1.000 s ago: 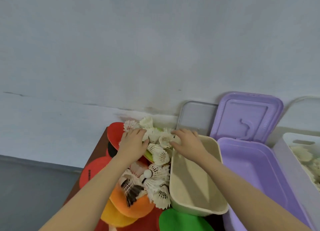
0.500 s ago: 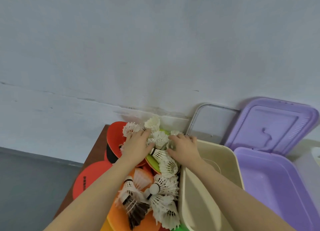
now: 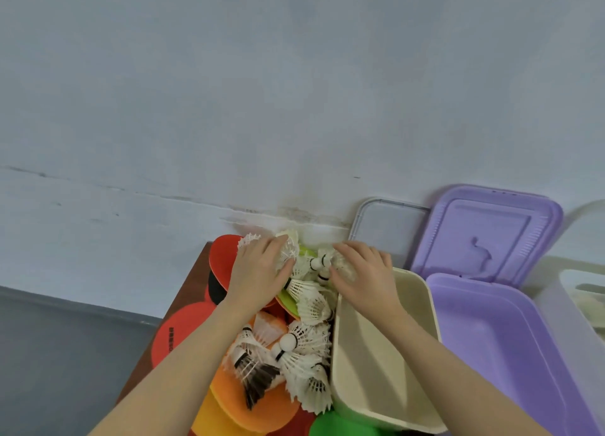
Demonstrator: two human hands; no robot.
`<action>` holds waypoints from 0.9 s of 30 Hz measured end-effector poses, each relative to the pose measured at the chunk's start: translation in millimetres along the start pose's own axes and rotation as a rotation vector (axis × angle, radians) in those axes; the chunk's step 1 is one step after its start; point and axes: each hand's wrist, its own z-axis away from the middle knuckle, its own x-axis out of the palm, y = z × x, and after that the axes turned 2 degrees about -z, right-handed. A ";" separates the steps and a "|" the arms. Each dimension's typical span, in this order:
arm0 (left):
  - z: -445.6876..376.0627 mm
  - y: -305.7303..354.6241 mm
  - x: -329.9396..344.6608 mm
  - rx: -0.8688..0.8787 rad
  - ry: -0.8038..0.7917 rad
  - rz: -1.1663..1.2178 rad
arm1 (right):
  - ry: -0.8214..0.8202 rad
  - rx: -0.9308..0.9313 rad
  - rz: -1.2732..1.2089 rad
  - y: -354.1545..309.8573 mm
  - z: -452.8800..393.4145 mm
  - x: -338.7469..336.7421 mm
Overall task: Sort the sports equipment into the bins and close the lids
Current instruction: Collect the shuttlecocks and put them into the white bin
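We are gathering white feathered shuttlecocks (image 3: 307, 304), left hand (image 3: 258, 273) and right hand (image 3: 363, 276) with fingers curled over them; next we must lift them into the empty cream plastic bin (image 3: 422, 304).

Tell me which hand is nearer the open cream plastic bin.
Right. The right hand sits at the far left corner of the cream plastic bin, curled over white feather shuttlecocks. The left hand grips shuttlecocks farther left, over the paddles.
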 end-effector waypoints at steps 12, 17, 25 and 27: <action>-3.5 174.0 0.1 0.173 0.110 0.114 | 0.222 0.020 -0.096 84.9 79.6 -133.8; 1.9 271.8 30.4 0.217 0.071 0.148 | 0.277 0.036 -0.098 155.2 119.7 -192.8; 15.5 419.1 93.4 0.271 -0.038 0.262 | 0.272 0.136 -0.067 264.5 187.7 -269.2; 19.0 448.0 105.5 0.265 -0.108 0.285 | 0.288 0.180 -0.060 283.9 202.0 -288.7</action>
